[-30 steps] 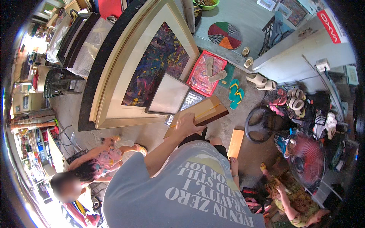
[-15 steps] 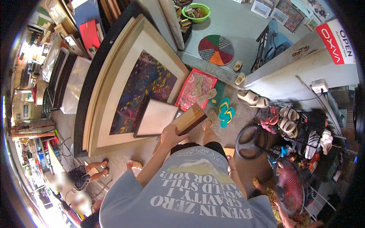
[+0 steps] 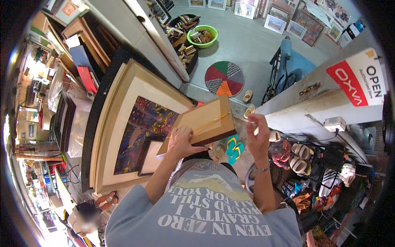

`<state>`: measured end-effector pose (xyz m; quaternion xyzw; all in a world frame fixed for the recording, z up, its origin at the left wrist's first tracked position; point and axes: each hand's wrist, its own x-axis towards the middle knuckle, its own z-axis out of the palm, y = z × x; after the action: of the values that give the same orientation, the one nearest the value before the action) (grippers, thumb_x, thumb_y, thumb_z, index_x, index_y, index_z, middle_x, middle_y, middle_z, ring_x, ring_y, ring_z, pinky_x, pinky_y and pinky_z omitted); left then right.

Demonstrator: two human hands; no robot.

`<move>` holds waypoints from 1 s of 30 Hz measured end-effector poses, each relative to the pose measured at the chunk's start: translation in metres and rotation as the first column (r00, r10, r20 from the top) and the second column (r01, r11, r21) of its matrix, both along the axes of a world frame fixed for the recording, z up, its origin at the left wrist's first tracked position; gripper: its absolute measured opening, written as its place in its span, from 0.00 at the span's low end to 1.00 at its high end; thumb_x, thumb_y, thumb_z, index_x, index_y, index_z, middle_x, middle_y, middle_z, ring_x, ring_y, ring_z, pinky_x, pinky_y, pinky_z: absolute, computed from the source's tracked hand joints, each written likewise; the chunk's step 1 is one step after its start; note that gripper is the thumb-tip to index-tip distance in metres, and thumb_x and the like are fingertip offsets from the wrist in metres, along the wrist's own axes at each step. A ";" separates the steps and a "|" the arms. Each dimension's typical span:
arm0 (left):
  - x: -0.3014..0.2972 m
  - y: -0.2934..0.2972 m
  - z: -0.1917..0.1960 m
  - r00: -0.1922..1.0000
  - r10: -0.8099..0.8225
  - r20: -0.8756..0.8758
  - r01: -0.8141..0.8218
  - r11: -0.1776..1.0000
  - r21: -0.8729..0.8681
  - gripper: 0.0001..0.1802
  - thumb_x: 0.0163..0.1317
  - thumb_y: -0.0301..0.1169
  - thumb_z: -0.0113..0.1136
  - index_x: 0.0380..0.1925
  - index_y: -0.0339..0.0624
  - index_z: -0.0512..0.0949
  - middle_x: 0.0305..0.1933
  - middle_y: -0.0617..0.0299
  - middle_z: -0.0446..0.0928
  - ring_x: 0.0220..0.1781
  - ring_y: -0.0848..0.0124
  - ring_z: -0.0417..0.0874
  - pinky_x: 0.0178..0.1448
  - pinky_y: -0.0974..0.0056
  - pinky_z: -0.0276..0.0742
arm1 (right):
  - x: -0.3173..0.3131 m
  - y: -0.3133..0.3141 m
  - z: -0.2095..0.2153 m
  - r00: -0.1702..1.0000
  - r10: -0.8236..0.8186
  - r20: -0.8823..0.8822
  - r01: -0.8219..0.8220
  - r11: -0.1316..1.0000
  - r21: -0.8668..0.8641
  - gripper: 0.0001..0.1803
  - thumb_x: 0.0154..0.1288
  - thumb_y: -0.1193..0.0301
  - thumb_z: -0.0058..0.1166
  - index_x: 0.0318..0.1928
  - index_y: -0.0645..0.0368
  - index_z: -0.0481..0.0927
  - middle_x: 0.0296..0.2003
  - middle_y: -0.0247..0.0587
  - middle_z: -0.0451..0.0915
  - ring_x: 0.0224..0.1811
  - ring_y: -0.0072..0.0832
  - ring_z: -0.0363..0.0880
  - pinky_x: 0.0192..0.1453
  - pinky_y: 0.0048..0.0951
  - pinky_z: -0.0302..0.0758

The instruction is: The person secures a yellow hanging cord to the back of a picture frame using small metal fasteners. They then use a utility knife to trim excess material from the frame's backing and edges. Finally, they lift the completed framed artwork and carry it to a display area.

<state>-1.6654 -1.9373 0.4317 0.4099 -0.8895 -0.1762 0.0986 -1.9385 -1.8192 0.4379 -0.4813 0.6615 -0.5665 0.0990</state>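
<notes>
My left hand (image 3: 181,143) grips a picture frame (image 3: 212,116) by its near left side, fingers over the top. Its tan back faces up, crossed by a yellow cord, and a dark wooden edge runs along the near side. To the right of the frame, my right hand (image 3: 258,138) is raised and apart from it. The fingers are loosely bent, and I see nothing held between them. Behind the held frame leans a large framed painting (image 3: 144,111) in dark purple and yellow. A smaller dark-edged frame (image 3: 151,156) rests against that painting, partly hidden by my left arm.
Turquoise flip-flops (image 3: 235,149) lie on the floor ahead. Beyond the doorway are a round patchwork mat (image 3: 224,79) and a green basin (image 3: 202,36) of wood pieces. A shoe rack (image 3: 302,158) stands at right, below a wall socket box (image 3: 335,123). Another person (image 3: 88,214) is at lower left.
The picture frame has come up closer, its back now more fully in view. My right hand has risen from beside my body to the frame's right. The view has shifted.
</notes>
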 end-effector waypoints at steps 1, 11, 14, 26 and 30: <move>-0.019 -0.010 0.006 1.000 -0.021 -0.006 0.021 1.000 0.002 0.41 0.35 0.65 0.78 0.33 0.40 0.76 0.36 0.53 0.75 0.44 0.52 0.77 0.51 0.53 0.71 | -0.001 -0.015 0.027 0.993 0.077 -0.090 -0.076 0.997 0.007 0.18 0.75 0.60 0.56 0.53 0.61 0.78 0.43 0.48 0.81 0.46 0.39 0.82 0.52 0.35 0.76; -0.211 -0.173 -0.039 0.879 -0.436 0.190 0.372 0.879 0.297 0.26 0.48 0.44 0.70 0.43 0.40 0.78 0.43 0.49 0.78 0.49 0.50 0.78 0.54 0.50 0.72 | -0.057 -0.196 -0.022 0.908 0.417 -0.050 -0.305 0.736 0.605 0.39 0.74 0.46 0.48 0.69 0.68 0.66 0.56 0.61 0.79 0.59 0.54 0.77 0.69 0.52 0.66; -0.253 -0.232 -0.054 0.876 -0.476 -0.074 0.479 0.840 0.255 0.29 0.46 0.44 0.71 0.49 0.42 0.77 0.48 0.49 0.79 0.54 0.51 0.78 0.56 0.49 0.72 | -0.102 -0.252 -0.037 0.928 0.373 0.014 -0.273 0.652 0.707 0.41 0.73 0.43 0.47 0.70 0.66 0.66 0.52 0.59 0.82 0.57 0.50 0.79 0.69 0.54 0.66; -0.405 -0.425 0.019 0.668 -0.708 0.229 0.648 0.705 0.288 0.41 0.43 0.47 0.76 0.56 0.38 0.74 0.58 0.47 0.76 0.63 0.52 0.75 0.69 0.49 0.67 | -0.229 -0.413 0.014 0.980 0.173 -0.104 -0.043 0.681 0.731 0.46 0.69 0.38 0.50 0.71 0.63 0.65 0.47 0.57 0.81 0.53 0.52 0.79 0.61 0.51 0.68; -0.427 -0.483 0.048 0.705 -0.642 0.302 0.682 0.731 -0.038 0.44 0.45 0.39 0.78 0.63 0.39 0.71 0.65 0.44 0.71 0.72 0.49 0.68 0.75 0.48 0.61 | -0.266 -0.452 0.021 0.965 0.154 -0.214 0.052 0.683 0.728 0.49 0.60 0.35 0.59 0.64 0.68 0.72 0.48 0.60 0.80 0.54 0.51 0.77 0.61 0.49 0.68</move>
<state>-2.0921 -2.4201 0.4801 0.0742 -0.9923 -0.0767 -0.0627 -2.2042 -2.2715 0.4588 -0.4898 0.8251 -0.1866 0.2110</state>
